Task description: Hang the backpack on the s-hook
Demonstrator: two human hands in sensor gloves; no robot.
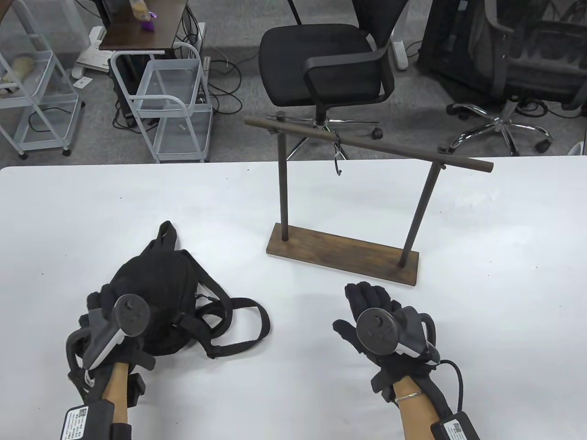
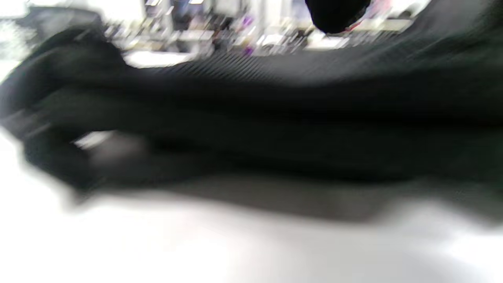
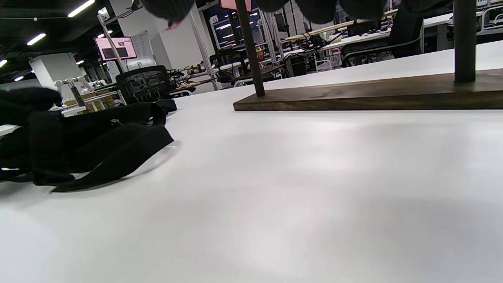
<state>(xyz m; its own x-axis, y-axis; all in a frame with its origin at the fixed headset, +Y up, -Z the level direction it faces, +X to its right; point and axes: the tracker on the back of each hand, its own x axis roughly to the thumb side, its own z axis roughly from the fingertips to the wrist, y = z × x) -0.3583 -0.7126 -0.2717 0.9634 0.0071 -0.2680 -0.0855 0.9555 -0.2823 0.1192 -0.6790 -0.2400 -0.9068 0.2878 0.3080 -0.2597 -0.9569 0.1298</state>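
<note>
1. Backpack flat on bench, beside left hand; grip hidden, cannot tell.
2. Right hand open, empty, near rack base.
3. S-hook on rail, free for top loop.

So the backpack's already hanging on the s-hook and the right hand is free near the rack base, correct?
Not quite. The table view shows the backpack lying on the table under the left hand, and the s-hook on the rail is bare. The right hand is indeed free near the rack base.
</note>
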